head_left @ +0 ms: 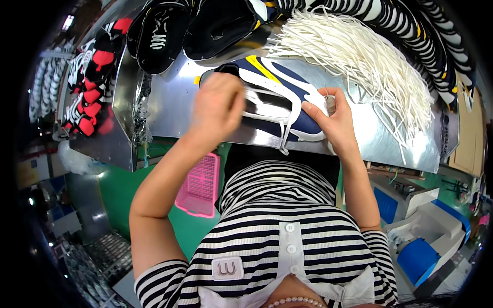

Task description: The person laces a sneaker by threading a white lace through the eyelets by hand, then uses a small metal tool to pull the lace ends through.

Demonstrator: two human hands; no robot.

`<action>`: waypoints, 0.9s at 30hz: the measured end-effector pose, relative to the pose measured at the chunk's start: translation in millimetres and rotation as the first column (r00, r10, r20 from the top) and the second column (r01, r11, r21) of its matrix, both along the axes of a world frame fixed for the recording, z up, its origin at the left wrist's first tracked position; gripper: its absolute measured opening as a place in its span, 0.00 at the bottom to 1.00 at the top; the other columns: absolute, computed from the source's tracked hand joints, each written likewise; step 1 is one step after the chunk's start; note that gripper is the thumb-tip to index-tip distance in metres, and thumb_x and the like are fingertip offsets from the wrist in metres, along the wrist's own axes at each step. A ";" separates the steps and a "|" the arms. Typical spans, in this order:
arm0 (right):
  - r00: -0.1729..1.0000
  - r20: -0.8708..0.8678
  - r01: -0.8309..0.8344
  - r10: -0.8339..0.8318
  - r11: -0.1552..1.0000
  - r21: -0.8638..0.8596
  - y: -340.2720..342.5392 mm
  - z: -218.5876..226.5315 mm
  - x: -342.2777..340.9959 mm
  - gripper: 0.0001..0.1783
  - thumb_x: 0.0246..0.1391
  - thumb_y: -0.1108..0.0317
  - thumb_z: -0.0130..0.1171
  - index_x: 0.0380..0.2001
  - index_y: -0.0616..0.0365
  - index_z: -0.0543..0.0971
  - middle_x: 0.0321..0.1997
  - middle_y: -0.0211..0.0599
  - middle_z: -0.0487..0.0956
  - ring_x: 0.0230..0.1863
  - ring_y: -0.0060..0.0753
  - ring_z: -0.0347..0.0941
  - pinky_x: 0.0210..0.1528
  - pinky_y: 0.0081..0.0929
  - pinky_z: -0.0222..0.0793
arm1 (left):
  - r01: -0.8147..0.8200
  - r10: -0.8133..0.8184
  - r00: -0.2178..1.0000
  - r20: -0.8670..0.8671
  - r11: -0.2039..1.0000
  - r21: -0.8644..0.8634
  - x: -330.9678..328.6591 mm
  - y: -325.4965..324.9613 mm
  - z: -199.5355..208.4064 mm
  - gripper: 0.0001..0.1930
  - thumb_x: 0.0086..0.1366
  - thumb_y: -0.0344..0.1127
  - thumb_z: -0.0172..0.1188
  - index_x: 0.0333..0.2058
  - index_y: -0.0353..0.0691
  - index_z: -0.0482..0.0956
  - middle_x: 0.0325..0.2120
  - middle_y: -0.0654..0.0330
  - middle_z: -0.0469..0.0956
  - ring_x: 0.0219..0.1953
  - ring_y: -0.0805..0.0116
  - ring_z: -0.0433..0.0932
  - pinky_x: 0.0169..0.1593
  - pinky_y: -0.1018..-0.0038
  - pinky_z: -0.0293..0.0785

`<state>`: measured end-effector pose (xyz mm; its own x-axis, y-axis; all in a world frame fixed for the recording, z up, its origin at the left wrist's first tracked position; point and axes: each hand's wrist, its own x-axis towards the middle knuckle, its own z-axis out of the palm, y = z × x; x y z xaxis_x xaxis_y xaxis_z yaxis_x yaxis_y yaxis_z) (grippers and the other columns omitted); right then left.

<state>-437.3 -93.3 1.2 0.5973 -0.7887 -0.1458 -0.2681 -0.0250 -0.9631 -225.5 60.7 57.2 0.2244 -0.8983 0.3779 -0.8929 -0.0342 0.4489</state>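
A navy, white and yellow shoe upper [303, 84] lies sideways on the metal table, its toe to the right. A white shoelace [283, 134] crosses its open throat near the toe, a loop and end hanging over the near side. My right hand [336, 120] grips the toe, thumb on top; a small greyish thing [330, 104] shows between thumb and forefinger, its kind unclear. My left hand [218, 105] is curled above the heel end, by the black collar [228, 69], and is smeared by motion. Whether it holds anything is hidden.
A big heap of white laces [354, 56] lies beyond the upper. Black shoe uppers [163, 37] stand at the back left, stacked uppers [380, 20] at the back right. Red, black and white uppers [92, 97] hang left. Below the table edge [380, 160] is a pink basket [197, 185].
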 end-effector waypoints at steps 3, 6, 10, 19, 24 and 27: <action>0.993 0.112 0.025 -0.036 0.995 0.099 -10.3 10.4 -11.8 0.27 0.45 0.61 0.74 0.43 0.63 0.73 0.35 0.39 0.79 0.34 0.27 0.74 0.38 0.24 0.71 | -0.305 0.328 0.931 0.159 0.940 -0.153 57.5 43.8 15.4 0.07 0.56 0.26 0.60 0.36 0.35 0.78 0.34 0.54 0.78 0.38 0.58 0.76 0.46 0.66 0.71; 0.994 0.107 -0.049 0.035 0.990 0.130 -22.4 22.9 -29.8 0.25 0.45 0.64 0.74 0.43 0.62 0.73 0.37 0.39 0.79 0.38 0.25 0.74 0.42 0.24 0.71 | -0.633 0.649 0.725 0.231 0.760 -0.151 178.1 148.7 20.6 0.09 0.67 0.31 0.54 0.40 0.31 0.79 0.35 0.51 0.80 0.38 0.60 0.77 0.43 0.68 0.73; 0.990 -0.012 -0.141 0.141 0.990 0.019 -35.0 9.5 -36.1 0.25 0.47 0.59 0.73 0.43 0.60 0.74 0.41 0.38 0.79 0.44 0.28 0.74 0.46 0.26 0.69 | -0.617 0.649 0.729 0.220 0.761 -0.202 186.5 150.9 20.7 0.10 0.68 0.33 0.56 0.41 0.31 0.79 0.34 0.55 0.79 0.33 0.67 0.76 0.40 0.72 0.72; 0.951 -0.266 -0.089 -0.155 0.688 -0.720 -41.0 19.9 -26.1 0.24 0.50 0.49 0.68 0.40 0.57 0.79 0.32 0.35 0.81 0.32 0.35 0.78 0.33 0.28 0.72 | 0.447 -0.420 0.776 -0.470 0.892 -0.059 -31.2 -32.3 68.4 0.01 0.58 0.24 0.59 0.29 0.33 0.76 0.50 0.48 0.76 0.46 0.60 0.76 0.45 0.69 0.72; 0.998 0.006 0.062 -0.061 0.994 -0.091 -29.3 22.5 -40.6 0.15 0.52 0.65 0.68 0.40 0.61 0.80 0.28 0.31 0.77 0.27 0.23 0.72 0.30 0.24 0.67 | 0.185 -0.198 0.957 -0.213 0.979 -0.081 -38.9 -50.2 36.4 0.05 0.55 0.24 0.63 0.31 0.36 0.78 0.46 0.55 0.78 0.42 0.57 0.76 0.44 0.68 0.72; 0.938 0.324 -0.142 0.126 0.990 0.024 -2.9 19.9 -19.2 0.10 0.54 0.69 0.66 0.38 0.62 0.80 0.29 0.29 0.74 0.27 0.19 0.67 0.29 0.22 0.64 | 0.224 -0.234 0.945 -0.231 0.972 -0.069 -58.7 -63.3 20.6 0.06 0.55 0.25 0.64 0.32 0.37 0.78 0.42 0.56 0.78 0.40 0.56 0.75 0.44 0.66 0.72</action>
